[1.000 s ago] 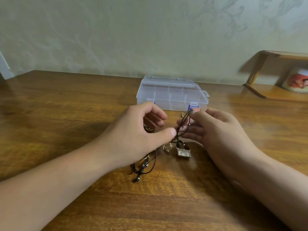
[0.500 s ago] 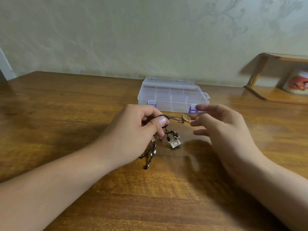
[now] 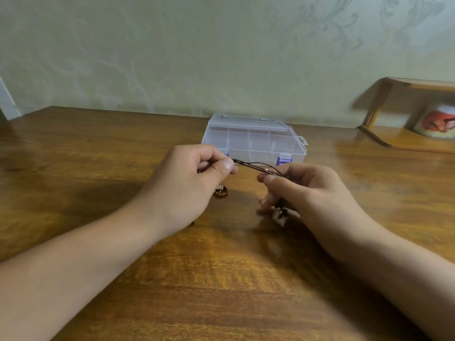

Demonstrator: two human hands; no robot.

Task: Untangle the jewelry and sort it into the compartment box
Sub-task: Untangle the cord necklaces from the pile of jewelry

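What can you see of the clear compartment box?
The compartment box is clear plastic, rectangular, with inner dividers forming two rows of cells that look empty. Its lid is closed, and two purple latches sit on the front edge. A hang tab sticks out at its right. It lies flat on the wooden table near the wall; neither hand touches it.

A home room: pale patterned wallpaper (image 3: 221, 52) fills the upper frame, a polished wooden surface (image 3: 98, 148) lies below, and a small wooden shelf (image 3: 398, 94) with a painted mug (image 3: 435, 123) stands at right.
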